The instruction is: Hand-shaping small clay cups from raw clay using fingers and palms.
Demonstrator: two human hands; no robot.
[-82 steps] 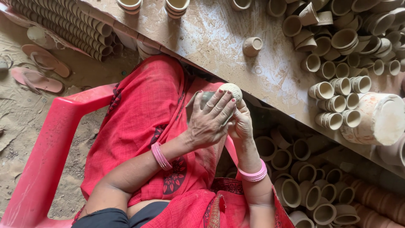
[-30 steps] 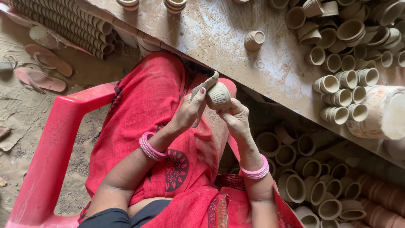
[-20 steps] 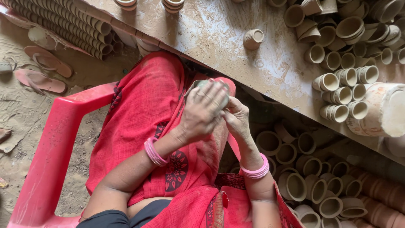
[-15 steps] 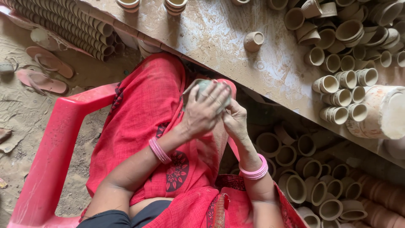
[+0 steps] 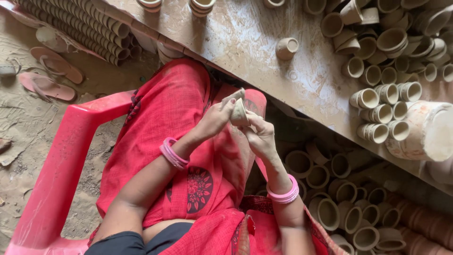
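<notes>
I sit in a red plastic chair (image 5: pixel 61 165) with red cloth over my lap. A small pale clay cup (image 5: pixel 239 113) is held between both hands above my knees. My right hand (image 5: pixel 260 137) cradles it from below and behind. My left hand (image 5: pixel 218 115) presses on its side, fingers stretched over the rim. Pink bangles circle both wrists.
A dusty workbench (image 5: pixel 264 52) runs diagonally ahead, with one lone clay cup (image 5: pixel 286 47) and several cups (image 5: pixel 384 89) massed at the right beside a large pale pot (image 5: pixel 424 132). More cups (image 5: pixel 339 208) lie under the bench. Stacked cups (image 5: pixel 80 28) and sandals (image 5: pixel 47 80) rest on the dirt floor at left.
My left hand had been wrapped over the cup, covering it; now it has drawn back to the side, and the cup shows again between both hands.
</notes>
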